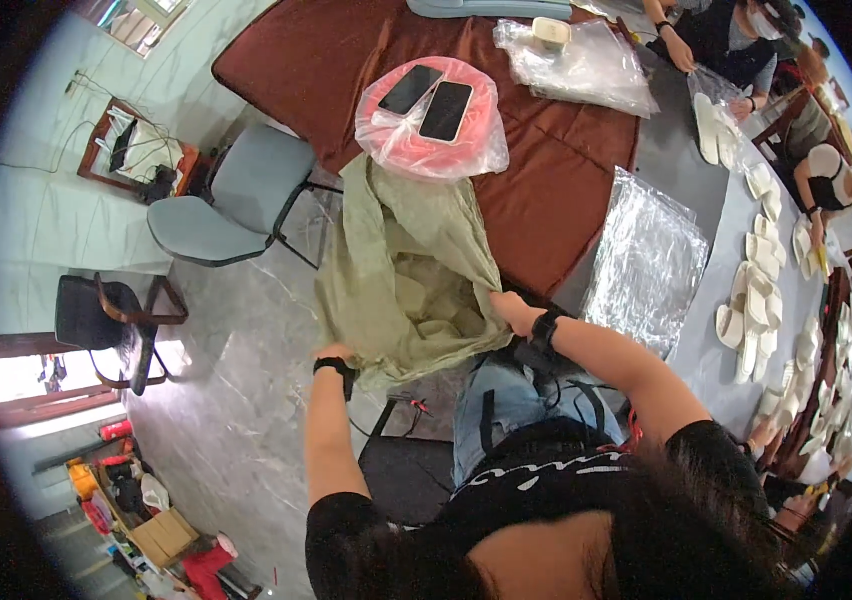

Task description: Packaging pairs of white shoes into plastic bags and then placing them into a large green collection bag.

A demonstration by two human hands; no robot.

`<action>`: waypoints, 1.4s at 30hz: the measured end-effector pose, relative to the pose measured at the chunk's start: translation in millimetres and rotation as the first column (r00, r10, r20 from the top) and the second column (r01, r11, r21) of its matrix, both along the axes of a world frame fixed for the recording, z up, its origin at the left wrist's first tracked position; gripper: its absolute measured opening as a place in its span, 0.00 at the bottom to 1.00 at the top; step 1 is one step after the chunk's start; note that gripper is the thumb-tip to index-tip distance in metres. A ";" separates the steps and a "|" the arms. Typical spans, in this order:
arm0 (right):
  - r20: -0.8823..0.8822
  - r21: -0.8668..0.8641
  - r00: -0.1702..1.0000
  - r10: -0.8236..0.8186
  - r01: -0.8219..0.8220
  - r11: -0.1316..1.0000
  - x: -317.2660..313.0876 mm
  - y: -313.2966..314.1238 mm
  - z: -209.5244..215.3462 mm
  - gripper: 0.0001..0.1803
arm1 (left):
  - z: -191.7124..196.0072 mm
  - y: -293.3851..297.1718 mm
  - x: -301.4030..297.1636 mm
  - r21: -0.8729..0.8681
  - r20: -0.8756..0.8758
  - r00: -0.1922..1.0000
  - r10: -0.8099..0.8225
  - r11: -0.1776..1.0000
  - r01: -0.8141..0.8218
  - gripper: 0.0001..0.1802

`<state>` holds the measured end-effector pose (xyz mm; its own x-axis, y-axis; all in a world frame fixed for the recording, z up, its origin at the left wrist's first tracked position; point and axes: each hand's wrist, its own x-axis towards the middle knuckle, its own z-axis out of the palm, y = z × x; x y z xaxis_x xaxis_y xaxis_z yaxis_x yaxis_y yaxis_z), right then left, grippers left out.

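A large olive-green woven sack [354, 262] hangs in front of me beside the brown-covered table, its mouth spread wide toward me. My right hand [514, 312] is closed on the right edge of its mouth. On the near left side, my left hand [334, 352] grips the sack's edge, with its fingers partly hidden by the fabric. Pale shapes show in the shadowed inside; I cannot make out what they are. Just beyond the sack, a pink bundle in clear plastic [491, 135] carries two phones, one dark [410, 90] and one light-rimmed [446, 110].
Clear plastic bags [581, 70] and a small container [551, 34] lie on the brown cloth [316, 60]. Plastic sheets [646, 265] and several pale slippers [754, 310] cover the grey table at right, where people work. Chairs [261, 185] stand at left.
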<state>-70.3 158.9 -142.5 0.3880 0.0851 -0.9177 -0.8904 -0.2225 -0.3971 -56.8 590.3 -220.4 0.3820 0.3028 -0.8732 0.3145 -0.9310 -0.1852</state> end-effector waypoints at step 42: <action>0.291 0.036 0.608 -0.739 0.765 0.643 -124.0 -288.9 14.6 0.15 | 122.8 -337.6 137.6 -0.251 0.960 0.045 0.277 0.777 0.577 0.31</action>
